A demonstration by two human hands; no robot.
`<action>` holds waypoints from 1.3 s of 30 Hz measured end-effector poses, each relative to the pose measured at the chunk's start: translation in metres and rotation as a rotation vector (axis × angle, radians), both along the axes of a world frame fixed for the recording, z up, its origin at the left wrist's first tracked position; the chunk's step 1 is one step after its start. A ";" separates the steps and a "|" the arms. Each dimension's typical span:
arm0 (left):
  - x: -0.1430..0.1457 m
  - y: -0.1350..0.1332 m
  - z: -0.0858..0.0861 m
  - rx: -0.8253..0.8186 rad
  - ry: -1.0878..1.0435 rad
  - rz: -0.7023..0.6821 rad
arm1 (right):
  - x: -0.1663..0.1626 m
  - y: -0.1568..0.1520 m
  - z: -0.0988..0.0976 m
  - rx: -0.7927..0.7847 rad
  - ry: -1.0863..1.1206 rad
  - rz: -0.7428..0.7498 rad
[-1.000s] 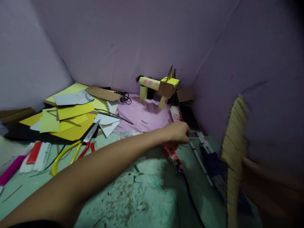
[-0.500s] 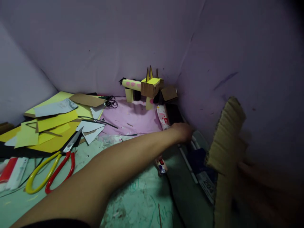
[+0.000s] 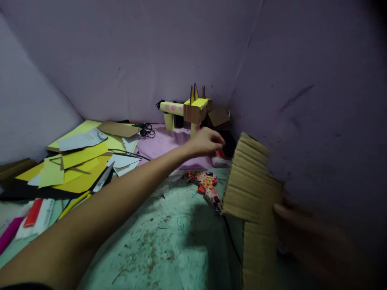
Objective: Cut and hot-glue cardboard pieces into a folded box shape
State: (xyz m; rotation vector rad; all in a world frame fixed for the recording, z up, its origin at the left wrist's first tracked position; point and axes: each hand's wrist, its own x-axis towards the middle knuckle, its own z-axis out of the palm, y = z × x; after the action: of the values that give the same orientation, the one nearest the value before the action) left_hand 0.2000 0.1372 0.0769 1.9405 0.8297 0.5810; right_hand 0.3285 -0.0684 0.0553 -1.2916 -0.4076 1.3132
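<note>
My left hand (image 3: 207,141) reaches across over the far end of the desk with its fingers curled together; whether something is between them is hidden. Just below it lies a glue gun (image 3: 208,185) with a floral pattern and a black cord. My right hand (image 3: 305,229), dark and blurred, grips a piece of corrugated cardboard (image 3: 254,189) by its right edge and holds it upright. Behind my left hand stands a cardboard animal (image 3: 195,112) with a yellow top, pointed ears and a pink-spotted paper tube.
Yellow paper sheets (image 3: 86,153), white scraps (image 3: 122,162) and a brown cardboard strip (image 3: 119,129) are heaped at the left. Scissors (image 3: 104,177) lie partly under my left forearm. A red and white tube (image 3: 36,213) is near the left edge. Purple walls (image 3: 181,48) enclose the desk.
My left hand has moved left and upward, away from the objects along the right wall. The cardboard in my right hand has shifted left. More of the glue gun shows now.
</note>
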 end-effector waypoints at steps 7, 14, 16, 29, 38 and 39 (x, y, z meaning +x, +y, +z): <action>-0.156 -0.028 0.001 0.026 -0.264 0.551 | -0.069 0.067 0.002 0.149 -0.019 0.028; -0.233 -0.079 0.004 0.142 -0.192 0.713 | -0.144 0.130 -0.006 0.115 -0.135 0.110; -0.239 -0.094 0.000 0.226 -0.139 0.696 | -0.154 0.128 -0.013 0.107 -0.143 0.148; -0.235 -0.116 -0.036 0.522 0.112 0.513 | -0.178 0.098 -0.054 0.415 -0.735 0.377; -0.243 -0.127 -0.034 0.687 0.128 0.599 | -0.173 0.069 -0.041 0.671 -1.464 0.180; -0.244 -0.129 -0.032 0.727 0.140 0.596 | -0.172 0.063 -0.038 0.714 -1.464 0.176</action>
State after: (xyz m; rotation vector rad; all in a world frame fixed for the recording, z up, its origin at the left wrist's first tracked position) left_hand -0.0438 0.0084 0.0448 2.3877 1.4507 1.2435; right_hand 0.1562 -0.0055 0.0172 -1.3687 -1.8196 0.0332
